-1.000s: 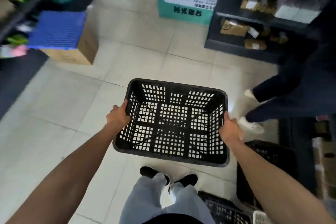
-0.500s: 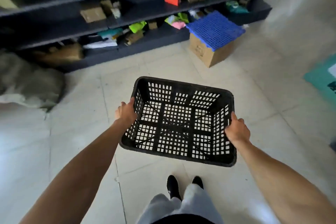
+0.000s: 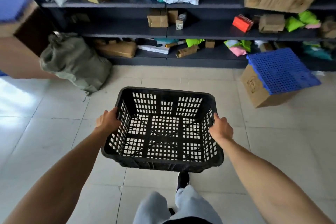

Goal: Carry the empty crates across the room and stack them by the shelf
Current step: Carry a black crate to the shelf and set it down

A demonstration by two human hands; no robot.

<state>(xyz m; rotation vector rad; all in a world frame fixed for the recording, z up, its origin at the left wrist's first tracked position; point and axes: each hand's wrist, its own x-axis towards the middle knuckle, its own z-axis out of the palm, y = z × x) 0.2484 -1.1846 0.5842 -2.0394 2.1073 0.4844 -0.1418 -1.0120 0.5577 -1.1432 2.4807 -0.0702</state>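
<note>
An empty black plastic crate (image 3: 164, 164) with slatted walls and floor hangs level in front of me above the tiled floor. My left hand (image 3: 107, 122) grips its left rim, fingers curled over the edge. On the opposite rim my right hand (image 3: 221, 129) holds the same way. The dark shelf unit (image 3: 167, 32) stands straight ahead, filled with boxes and bags.
A grey-green sack (image 3: 76, 62) slumps on the floor at the shelf's left. A cardboard box (image 3: 258, 87) topped by a blue perforated panel (image 3: 281, 71) sits at the right. Large cartons (image 3: 20, 42) stand far left. My legs and shoe (image 3: 182, 180) show below the crate.
I have turned and walked closer to the shelf, which now fills the top of the view. The other person and the other crates have left the view. Both hands keep their grip.
</note>
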